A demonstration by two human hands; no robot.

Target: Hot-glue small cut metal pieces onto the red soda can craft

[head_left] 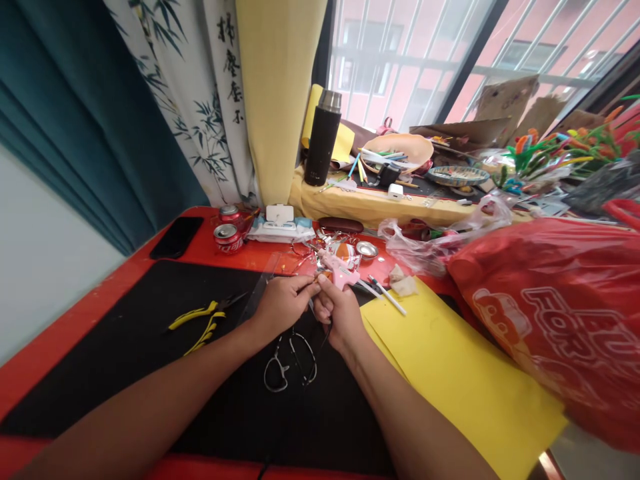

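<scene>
My left hand point(283, 303) and my right hand point(340, 313) meet above the black mat point(150, 347), fingertips pinched together on something small and thin that I cannot make out. Just beyond the fingers lies a pink glue gun point(343, 272) with white glue sticks point(387, 293) beside it. A pair of scissors point(290, 360) rests on the mat right under my wrists. Yellow-handled pliers point(200, 323) lie to the left of my left hand.
Yellow paper sheets point(460, 373) lie to the right, a big red plastic bag point(555, 313) beyond them. Two red cans point(227, 233), a black phone point(176, 237) and a wipes pack point(280, 227) sit at the back. A black flask point(323, 140) stands on the cluttered sill.
</scene>
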